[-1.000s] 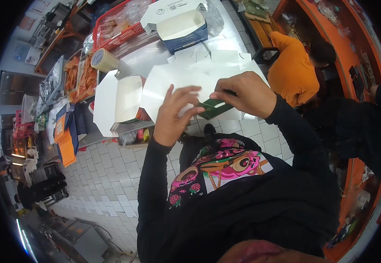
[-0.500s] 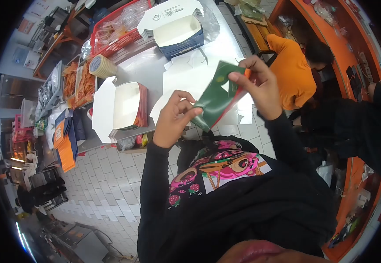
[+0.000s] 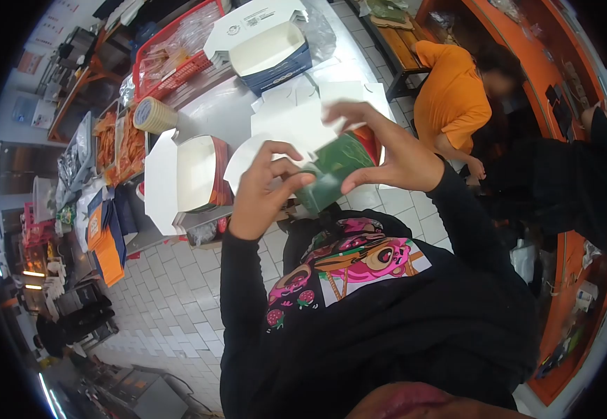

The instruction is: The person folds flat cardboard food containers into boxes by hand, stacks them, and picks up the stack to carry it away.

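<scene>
A green carton [image 3: 335,167] with a red part at its far right side is held between my two hands, in front of my body. My left hand [image 3: 265,187] pinches its left end between thumb and fingers. My right hand [image 3: 394,150] has its thumb on the near edge, with the fingers raised over the far side and blurred. Beyond the carton, white unfolded card [image 3: 286,119] lies on the metal table. Left of my left hand stands an open box [image 3: 198,171] with a white inside and red side. A blue-sided open box [image 3: 268,52] stands farther back.
On the metal table [image 3: 223,101] are a red basket [image 3: 177,63] of plastic bags, stacked round lids [image 3: 153,115] and trays of orange food [image 3: 125,143]. Folded orange and blue cartons [image 3: 107,241] hang at the left edge. A person in orange [image 3: 450,94] is at the right.
The green piece went from flat and edge-on to spread out, and now looks shorter and boxier. My right hand has moved down and its fingers have lifted. The view has shifted slightly.
</scene>
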A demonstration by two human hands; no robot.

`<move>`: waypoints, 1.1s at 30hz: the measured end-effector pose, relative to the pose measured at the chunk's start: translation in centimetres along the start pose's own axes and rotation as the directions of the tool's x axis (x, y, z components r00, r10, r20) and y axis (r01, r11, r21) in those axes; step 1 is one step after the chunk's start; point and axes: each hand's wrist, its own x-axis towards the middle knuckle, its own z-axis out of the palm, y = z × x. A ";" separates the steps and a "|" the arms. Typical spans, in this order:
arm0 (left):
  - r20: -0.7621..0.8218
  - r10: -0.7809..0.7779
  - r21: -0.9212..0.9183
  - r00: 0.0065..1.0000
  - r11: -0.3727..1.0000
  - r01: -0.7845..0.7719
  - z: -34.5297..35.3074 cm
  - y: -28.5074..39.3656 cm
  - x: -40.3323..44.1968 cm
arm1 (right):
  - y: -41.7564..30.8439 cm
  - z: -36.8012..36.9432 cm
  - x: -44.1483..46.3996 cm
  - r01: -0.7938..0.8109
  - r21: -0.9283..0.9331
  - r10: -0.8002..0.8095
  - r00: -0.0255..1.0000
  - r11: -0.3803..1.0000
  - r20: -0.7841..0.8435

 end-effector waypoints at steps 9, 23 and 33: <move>-0.224 -0.044 -0.644 0.973 0.757 -0.114 -3.2 -3.6 -2.5 | 6.7 -1.3 -2.8 0.033 0.722 0.262 0.919 0.691 -0.293; -0.185 0.209 -0.143 0.960 0.961 -0.237 -0.6 -0.7 -0.1 | 1.7 1.6 -2.9 0.312 -0.034 -0.310 0.920 0.950 -0.239; 0.004 0.356 -0.127 0.934 0.927 -0.353 -0.6 -1.2 -1.6 | 3.2 2.4 -3.3 -0.049 0.235 0.090 0.982 0.971 -0.165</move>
